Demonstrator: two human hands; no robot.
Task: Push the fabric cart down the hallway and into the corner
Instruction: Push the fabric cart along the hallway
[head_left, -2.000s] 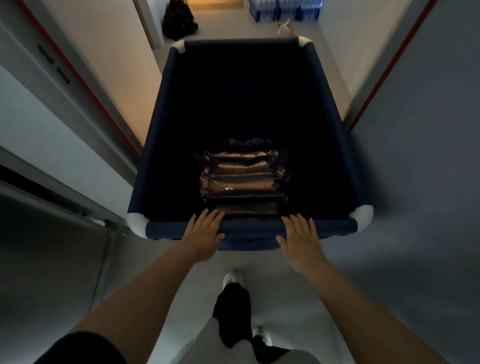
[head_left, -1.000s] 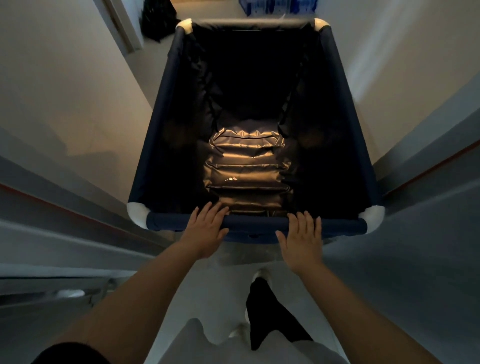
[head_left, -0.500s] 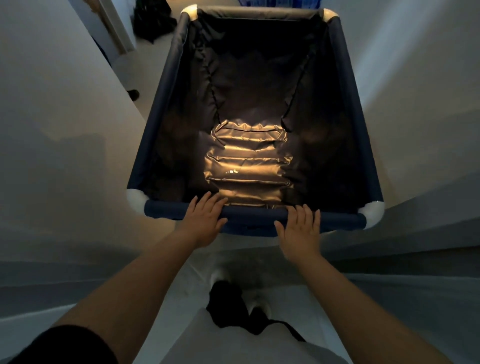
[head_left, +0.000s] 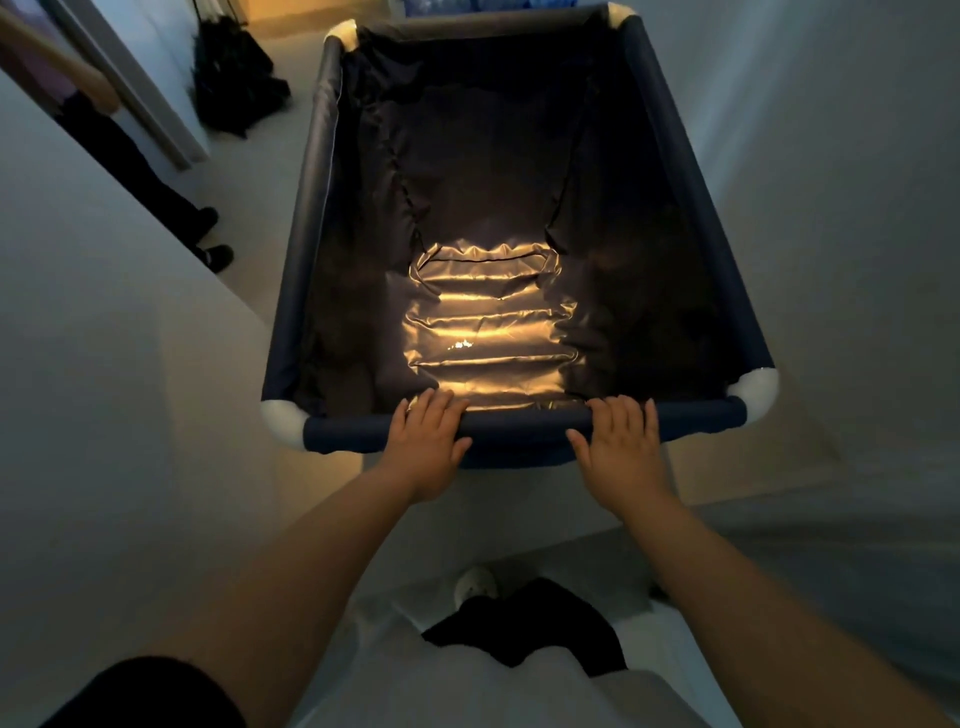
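The fabric cart (head_left: 306, 208) is a deep navy bin with padded rails and white corner caps, filling the middle of the hallway ahead of me. Its shiny lining catches warm light at the bottom, and nothing else shows inside. My left hand (head_left: 423, 447) lies over the near rail left of centre, fingers curled onto it. My right hand (head_left: 621, 452) rests on the same rail right of centre, fingers over the top edge.
Pale walls run close on both sides of the cart. A person (head_left: 130, 156) in dark trousers stands by a doorway at the left. A black bag (head_left: 234, 78) sits on the floor ahead left. Blue packs (head_left: 467, 5) lie past the cart's far end.
The cart and I have rolled forward out of the grey doorway into the lit hallway. A person at the left doorway has come into view. Both hands keep their places on the rail.
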